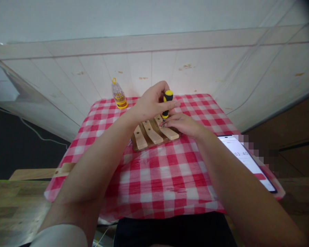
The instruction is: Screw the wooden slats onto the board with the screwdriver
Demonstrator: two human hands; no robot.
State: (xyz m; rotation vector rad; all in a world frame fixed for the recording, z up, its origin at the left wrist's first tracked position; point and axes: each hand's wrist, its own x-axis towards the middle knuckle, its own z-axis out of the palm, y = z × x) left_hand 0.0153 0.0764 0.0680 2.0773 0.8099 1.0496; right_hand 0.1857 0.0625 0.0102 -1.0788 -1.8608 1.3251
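Note:
My left hand (156, 99) is wrapped round the black and yellow handle of a screwdriver (168, 97), which stands nearly upright. Its tip points down at the rightmost of three pale curved wooden pieces (153, 136). These lie side by side on a darker brown wooden board (139, 145), with dark screw heads or holes showing in them. Low on the screwdriver's metal shaft, the fingers of my right hand (181, 122) are closed together. The exact contact at the tip is partly hidden by those fingers.
A red and white checked cloth (154, 192) covers the small table against the wall. At the back left stands a clear case of bits with a yellow base (122, 104). A phone (247, 161) lies at the right edge, and wooden strips (33, 174) overhang the left edge.

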